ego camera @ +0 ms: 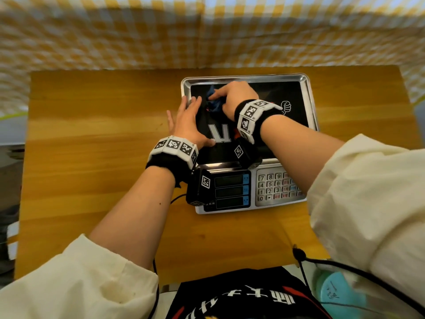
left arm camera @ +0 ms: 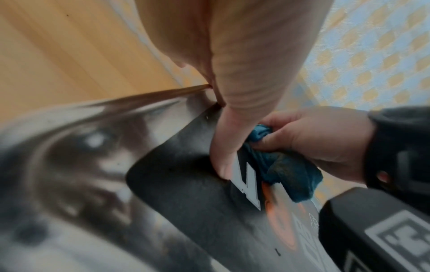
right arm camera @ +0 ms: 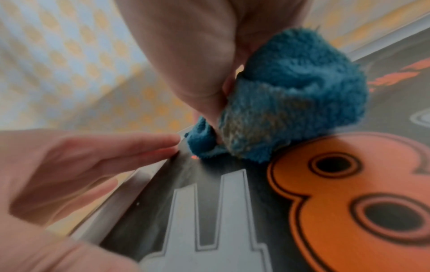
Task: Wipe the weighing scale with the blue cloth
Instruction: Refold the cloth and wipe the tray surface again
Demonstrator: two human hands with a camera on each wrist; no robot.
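A weighing scale (ego camera: 305, 97) with a steel pan and a dark printed surface stands on the wooden table, its keypad (ego camera: 276, 186) toward me. My right hand (ego camera: 232, 97) grips a bunched blue cloth (ego camera: 215, 103) (left arm camera: 291, 174) (right arm camera: 295, 103) and holds it down on the pan's far left part. My left hand (ego camera: 187, 120) lies flat with straight fingers (right arm camera: 130, 147) on the pan's left rim, thumb (left arm camera: 224, 152) on the dark surface, right beside the cloth.
The wooden table (ego camera: 92, 146) reaches left and right of the scale. A yellow checked cloth (ego camera: 138, 38) hangs behind it. A black cable (ego camera: 345, 270) and a teal object (ego camera: 340, 293) lie near the table's front edge by my body.
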